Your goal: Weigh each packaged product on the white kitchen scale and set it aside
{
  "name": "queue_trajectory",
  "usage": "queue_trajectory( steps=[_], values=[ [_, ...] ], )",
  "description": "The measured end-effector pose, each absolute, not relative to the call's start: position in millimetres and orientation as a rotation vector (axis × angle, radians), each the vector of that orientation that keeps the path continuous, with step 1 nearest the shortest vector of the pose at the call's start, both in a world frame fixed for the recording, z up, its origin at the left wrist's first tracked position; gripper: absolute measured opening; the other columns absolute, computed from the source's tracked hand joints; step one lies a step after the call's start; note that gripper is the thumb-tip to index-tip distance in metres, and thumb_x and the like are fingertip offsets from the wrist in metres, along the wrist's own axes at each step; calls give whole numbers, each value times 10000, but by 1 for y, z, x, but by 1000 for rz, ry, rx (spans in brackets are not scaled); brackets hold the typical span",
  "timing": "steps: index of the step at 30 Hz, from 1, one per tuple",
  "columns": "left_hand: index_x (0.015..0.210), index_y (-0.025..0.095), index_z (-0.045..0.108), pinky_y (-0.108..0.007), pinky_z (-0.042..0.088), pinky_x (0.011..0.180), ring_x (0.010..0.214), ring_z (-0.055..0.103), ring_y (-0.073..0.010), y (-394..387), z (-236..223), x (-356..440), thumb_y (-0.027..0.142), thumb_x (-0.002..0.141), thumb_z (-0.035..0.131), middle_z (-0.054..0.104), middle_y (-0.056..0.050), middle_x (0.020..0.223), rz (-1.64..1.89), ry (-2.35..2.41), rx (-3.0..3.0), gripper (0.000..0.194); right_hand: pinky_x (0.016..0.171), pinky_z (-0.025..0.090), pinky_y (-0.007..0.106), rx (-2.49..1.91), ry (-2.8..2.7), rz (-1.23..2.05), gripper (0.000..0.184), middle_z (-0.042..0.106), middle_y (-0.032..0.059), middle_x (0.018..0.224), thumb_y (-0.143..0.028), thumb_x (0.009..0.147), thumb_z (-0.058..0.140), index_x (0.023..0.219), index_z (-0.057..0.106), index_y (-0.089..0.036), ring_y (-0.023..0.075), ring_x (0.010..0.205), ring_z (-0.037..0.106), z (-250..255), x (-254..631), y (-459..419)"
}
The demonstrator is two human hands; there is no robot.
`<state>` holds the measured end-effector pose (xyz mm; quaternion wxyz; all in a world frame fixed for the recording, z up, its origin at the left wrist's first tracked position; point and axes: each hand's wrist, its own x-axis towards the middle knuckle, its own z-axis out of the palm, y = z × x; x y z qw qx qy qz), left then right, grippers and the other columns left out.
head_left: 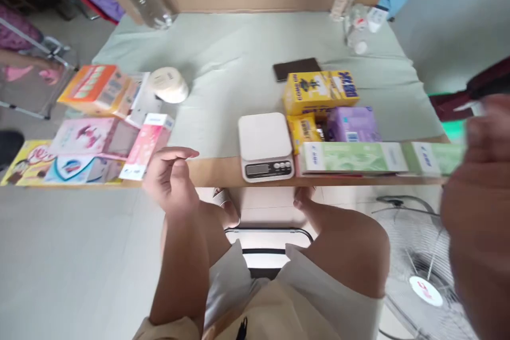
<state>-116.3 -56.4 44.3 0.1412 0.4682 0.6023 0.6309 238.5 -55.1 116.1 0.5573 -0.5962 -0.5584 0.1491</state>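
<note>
My left hand (171, 183) hovers at the table's front edge, beside a pink-and-white box (149, 143). Its fingers are loosely curled, the index finger reaches out, and nothing shows in it. My right hand (482, 164) is raised at the far right, smeared by motion; its fingers cannot be made out. It partly covers the end of a row of green-and-white boxes (354, 157). Between the hands a white kitchen scale (265, 141) sits at the front edge with its pan bare. Right of it are a yellow box (321, 90), a yellow packet (305, 130) and a purple box (354, 124).
At left lie an orange box (98, 87), a pink box (90, 136), a blue-and-white box (75, 169), a yellow pack (26, 159) and a round cream container (169, 84). A dark flat object (297, 68) lies mid-table. Clear bottles (356, 26) stand behind; a fan (422, 260) is below right.
</note>
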Motion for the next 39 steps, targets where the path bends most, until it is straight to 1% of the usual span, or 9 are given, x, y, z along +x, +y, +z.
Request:
queue_trajectory(
  steps=[1,5,10,14,18,22,28,33,39],
  values=[
    [750,223,618,-406,526,812,781,631,-197,-62,42,-130,338,870,588,636,-21,743,1869,1790,1236,169,1126,439,785,-1259,-1422,443,287,688,-84,1462,-614,886,579,1114,747,-661,415,1506,519,122,205,-54],
    [645,206,538,-325,449,749,724,528,-146,-80,31,-188,248,842,532,534,9,675,1934,1961,864,201,1249,482,636,-1041,-1955,952,373,728,-71,1384,-353,886,660,1194,745,-548,343,1434,613,129,77,-19],
    [550,211,406,-285,304,576,571,349,-109,-89,10,-245,273,828,555,374,42,544,1854,2068,598,322,1133,549,554,-1228,-2323,1072,320,779,26,1169,-301,826,627,1114,764,-309,322,1235,706,83,-66,58],
    [515,204,480,-264,293,504,518,402,-111,-91,7,-265,321,846,602,458,31,492,1553,2084,419,371,1083,544,506,-1351,-2367,1065,339,745,59,1260,-256,781,658,1114,724,-264,307,1200,688,38,-147,97],
    [462,203,494,-250,328,468,490,447,-119,-94,6,-273,355,867,596,496,10,470,1455,2056,326,444,934,568,473,-1374,-2424,1100,201,757,26,1029,-277,800,667,1000,684,-286,277,987,681,16,-185,108],
    [472,208,531,-254,392,466,494,493,-132,-93,2,-273,400,859,617,540,-3,495,1478,1942,269,441,941,559,468,-1466,-2405,1070,178,746,30,1052,-279,838,640,1015,652,-276,273,996,674,20,-189,100],
    [472,228,291,-304,588,680,520,515,-132,-84,22,-226,413,833,632,329,29,478,1711,1382,314,530,960,569,452,-1620,-2221,891,204,730,30,1189,-302,912,614,1113,593,-277,238,1032,669,68,-134,96],
    [480,238,397,-405,622,907,673,734,-227,-70,28,-147,536,850,621,575,-24,503,1354,897,453,525,940,551,526,-1819,-2114,779,196,732,57,1033,-268,804,718,954,591,-265,276,964,653,99,-25,106],
    [510,248,427,-374,599,863,757,783,-265,-59,12,-77,581,806,652,563,-17,467,1046,796,494,499,932,555,591,-2003,-2044,773,266,683,80,901,-201,645,775,800,570,-269,338,967,658,73,58,114]
  ],
)
